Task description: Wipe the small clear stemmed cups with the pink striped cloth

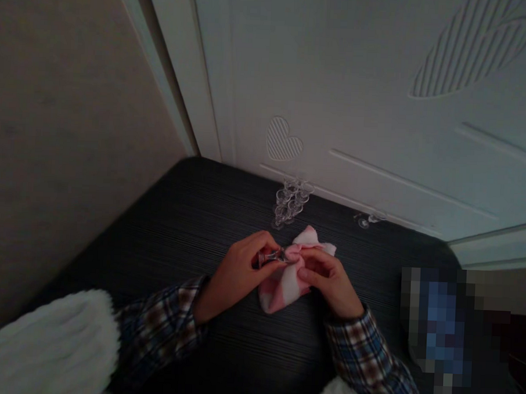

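Observation:
Between the fingers of my left hand (242, 266) is a small clear stemmed glass (269, 256), tipped on its side with its mouth toward the right. My right hand (327, 275) pinches a pink-and-white cloth (290, 282) against the glass's mouth. Part of the cloth hangs down to the dark tabletop, and another part sticks up behind the right fingers. Whether the cloth reaches inside the glass I cannot tell. Beyond my hands, several small clear stemmed glasses (291, 201) stand in a close group.
Further right, near the white panel (359, 79) with heart reliefs, are a few more small clear glasses (369, 219), one apparently lying over. The dark, wood-grained table (192, 217) has rounded corners. A blurred-out bluish object (442, 327) lies at its right edge.

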`<state>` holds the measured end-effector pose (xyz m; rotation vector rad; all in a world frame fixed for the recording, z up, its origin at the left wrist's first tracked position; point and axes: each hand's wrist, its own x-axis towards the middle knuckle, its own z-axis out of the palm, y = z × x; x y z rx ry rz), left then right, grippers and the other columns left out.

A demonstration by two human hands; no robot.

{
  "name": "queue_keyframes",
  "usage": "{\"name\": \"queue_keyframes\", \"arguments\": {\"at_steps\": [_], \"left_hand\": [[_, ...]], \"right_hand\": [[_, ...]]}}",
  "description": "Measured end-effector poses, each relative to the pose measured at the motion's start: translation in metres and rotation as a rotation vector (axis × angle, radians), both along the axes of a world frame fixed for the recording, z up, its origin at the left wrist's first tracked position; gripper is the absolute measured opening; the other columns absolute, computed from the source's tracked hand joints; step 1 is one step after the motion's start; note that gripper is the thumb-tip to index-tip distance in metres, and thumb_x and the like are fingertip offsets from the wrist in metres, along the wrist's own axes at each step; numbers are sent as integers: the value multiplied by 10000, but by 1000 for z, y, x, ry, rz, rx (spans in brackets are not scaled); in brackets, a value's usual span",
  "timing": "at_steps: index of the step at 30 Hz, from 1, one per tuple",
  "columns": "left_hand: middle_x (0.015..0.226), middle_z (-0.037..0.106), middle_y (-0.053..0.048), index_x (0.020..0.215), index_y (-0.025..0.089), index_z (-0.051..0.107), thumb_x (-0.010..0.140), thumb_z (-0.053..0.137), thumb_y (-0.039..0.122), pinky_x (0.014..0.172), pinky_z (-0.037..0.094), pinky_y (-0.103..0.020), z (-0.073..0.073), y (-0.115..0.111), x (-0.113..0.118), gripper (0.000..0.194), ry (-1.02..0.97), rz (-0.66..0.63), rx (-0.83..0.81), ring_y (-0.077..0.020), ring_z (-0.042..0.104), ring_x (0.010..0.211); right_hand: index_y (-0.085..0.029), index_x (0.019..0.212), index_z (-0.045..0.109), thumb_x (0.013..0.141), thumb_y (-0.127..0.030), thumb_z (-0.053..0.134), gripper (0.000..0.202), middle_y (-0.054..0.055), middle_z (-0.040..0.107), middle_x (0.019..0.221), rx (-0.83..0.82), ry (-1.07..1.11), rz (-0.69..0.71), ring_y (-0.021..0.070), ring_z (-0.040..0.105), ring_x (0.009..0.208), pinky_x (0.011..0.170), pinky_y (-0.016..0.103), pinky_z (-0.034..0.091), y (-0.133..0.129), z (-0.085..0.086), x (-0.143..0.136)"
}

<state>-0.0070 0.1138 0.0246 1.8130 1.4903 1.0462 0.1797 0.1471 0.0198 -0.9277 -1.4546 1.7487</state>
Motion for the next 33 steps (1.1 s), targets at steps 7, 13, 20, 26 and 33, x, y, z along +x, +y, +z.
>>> {"name": "queue_keyframes", "arguments": {"at_steps": [7,13,20,26,33], "left_hand": [[669,538,28,779,183,593,725,627,307,560,354,-214,0,-1,-2,140,-32,-12,-22,-97,470,600],[701,553,23,857,187,592,717,617,284,566,385,-215,-2,3,-1,172,-93,-32,-125,-107,502,632],[989,600,-48,1026,190,538,710,633,225,701,475,-249,0,4,3,332,-382,-99,-168,-141,571,834],[791,626,-31,839,148,606,808,516,294,681,479,-256,0,11,-6,174,-454,-96,-267,-138,580,735],[985,605,-53,994,175,539,740,609,251,736,475,-265,-1,9,-2,274,-515,-79,-204,-142,579,828]], "right_hand": [[-234,844,632,652,-254,715,210,-5,630,837,54,-53,-21,150,588,766,675,281,480,-3,-1,-4],[-209,824,622,745,-288,630,113,25,602,850,272,-236,-153,171,545,817,734,304,435,-5,-2,-9],[-196,821,581,776,-289,582,103,20,577,823,291,-234,-308,170,527,791,701,286,414,5,-2,5],[-192,789,588,765,-277,594,89,17,565,795,380,-267,-316,166,513,770,695,286,405,1,0,0],[-190,788,576,768,-301,589,113,2,564,762,271,-219,-346,146,503,701,626,257,390,1,-1,1]]}}
